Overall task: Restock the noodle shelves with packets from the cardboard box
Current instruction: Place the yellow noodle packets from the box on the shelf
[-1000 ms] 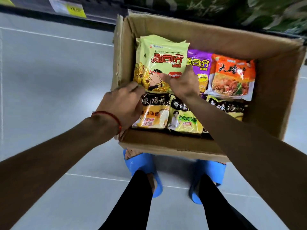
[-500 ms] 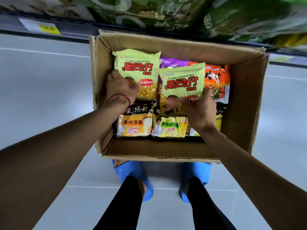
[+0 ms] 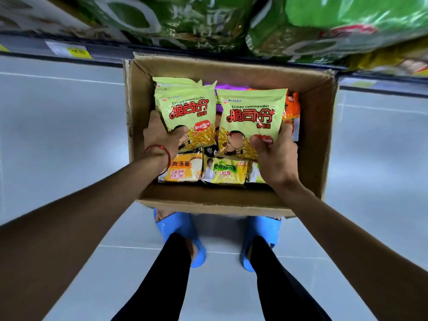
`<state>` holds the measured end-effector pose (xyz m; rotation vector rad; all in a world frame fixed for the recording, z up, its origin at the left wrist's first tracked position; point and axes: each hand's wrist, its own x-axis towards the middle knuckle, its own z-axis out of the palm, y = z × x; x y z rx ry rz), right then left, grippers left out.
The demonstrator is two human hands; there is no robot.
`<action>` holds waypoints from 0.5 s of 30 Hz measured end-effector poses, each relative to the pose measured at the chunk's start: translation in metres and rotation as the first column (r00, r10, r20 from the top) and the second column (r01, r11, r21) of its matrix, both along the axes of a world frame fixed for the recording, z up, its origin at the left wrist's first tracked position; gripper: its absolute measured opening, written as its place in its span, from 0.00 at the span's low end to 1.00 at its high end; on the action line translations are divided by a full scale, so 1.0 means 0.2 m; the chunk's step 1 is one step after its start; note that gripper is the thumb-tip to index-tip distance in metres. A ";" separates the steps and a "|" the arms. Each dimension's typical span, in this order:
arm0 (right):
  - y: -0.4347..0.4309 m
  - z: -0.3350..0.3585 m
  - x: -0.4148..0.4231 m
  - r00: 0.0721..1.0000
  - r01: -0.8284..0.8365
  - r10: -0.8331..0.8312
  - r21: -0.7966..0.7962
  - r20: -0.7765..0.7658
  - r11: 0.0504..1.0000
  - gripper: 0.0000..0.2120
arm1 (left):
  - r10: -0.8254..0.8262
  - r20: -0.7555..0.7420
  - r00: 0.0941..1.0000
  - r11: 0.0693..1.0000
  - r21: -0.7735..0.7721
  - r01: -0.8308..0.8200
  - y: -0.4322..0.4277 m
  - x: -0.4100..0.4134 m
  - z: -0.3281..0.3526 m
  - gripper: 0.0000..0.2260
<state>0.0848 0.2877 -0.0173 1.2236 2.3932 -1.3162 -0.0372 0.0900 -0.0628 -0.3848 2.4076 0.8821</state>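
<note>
Above the cardboard box [image 3: 208, 201] my left grip [image 3: 159, 137] pinches the left green packet [image 3: 187, 110], my right grip [image 3: 276, 156] the right green packet [image 3: 252, 117].

Person in black trousers and blue sandals, with uncovered arms

Both forearms are bare along all their visible length, and the left hand [image 3: 159, 137] and the right hand [image 3: 275, 158] are bare too. Around the left wrist there is a thin red string bracelet [image 3: 160, 148]. The legs are covered by black trousers [image 3: 166, 274] of a narrow cut that reach the ankles. The feet wear bright blue slide sandals, a left sandal [image 3: 176, 228] and a right sandal [image 3: 266, 225], with broad smooth straps; bare toes show at the front of the left one.
</note>
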 end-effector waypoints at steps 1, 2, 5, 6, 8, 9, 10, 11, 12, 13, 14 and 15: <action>0.02 0.07 0.02 1.000 -0.008 0.008 -0.003 0.000 1.000 0.18 | 0.005 -0.013 1.000 1.000 0.020 -0.004 -0.01 0.03 0.09 0.21; 0.04 0.15 0.04 1.000 -0.023 0.023 -0.003 0.000 1.000 0.17 | 0.012 -0.026 1.000 0.999 0.040 -0.011 -0.02 0.05 0.18 0.21; 0.11 0.42 0.10 0.999 -0.051 0.051 -0.007 -0.001 0.999 0.16 | -0.008 -0.043 0.999 0.997 0.078 0.012 -0.02 0.10 0.46 0.19; 0.14 0.52 0.12 0.998 -0.059 0.059 -0.008 -0.014 0.998 0.16 | -0.022 -0.054 0.998 0.994 0.101 0.028 -0.01 0.12 0.57 0.18; 0.19 0.71 0.17 0.995 -0.086 0.086 0.002 -0.042 0.996 0.17 | -0.047 -0.080 0.996 0.989 0.139 0.058 0.03 0.17 0.79 0.18; 0.22 0.81 0.19 0.993 -0.102 0.103 0.021 -0.058 0.995 0.18 | -0.065 -0.097 0.993 0.985 0.153 0.079 0.05 0.19 0.90 0.18; 0.25 0.90 0.22 0.990 -0.116 0.119 0.041 -0.081 0.992 0.17 | -0.072 -0.120 0.990 0.981 0.168 0.092 0.06 0.22 1.00 0.19; 0.27 1.00 0.24 0.986 -0.120 0.125 0.054 -0.110 0.991 0.17 | -0.082 -0.146 0.986 0.978 0.180 0.108 0.07 0.25 1.11 0.19; 0.29 1.11 0.26 0.982 -0.114 0.121 0.056 -0.145 0.992 0.16 | -0.090 -0.179 0.980 0.973 0.194 0.125 0.09 0.28 1.22 0.19; 0.32 1.21 0.28 0.978 -0.099 0.107 0.053 -0.178 0.994 0.15 | -0.095 -0.201 0.975 0.969 0.208 0.137 0.11 0.30 1.33 0.19; 0.34 1.32 0.30 0.974 -0.080 0.088 0.044 -0.208 0.996 0.15 | -0.104 -0.229 0.968 0.962 0.225 0.157 0.13 0.32 1.43 0.18; 0.35 1.42 0.32 0.972 -0.057 0.063 0.031 -0.228 0.998 0.14 | -0.113 -0.241 0.964 0.957 0.236 0.171 0.15 0.35 1.54 0.18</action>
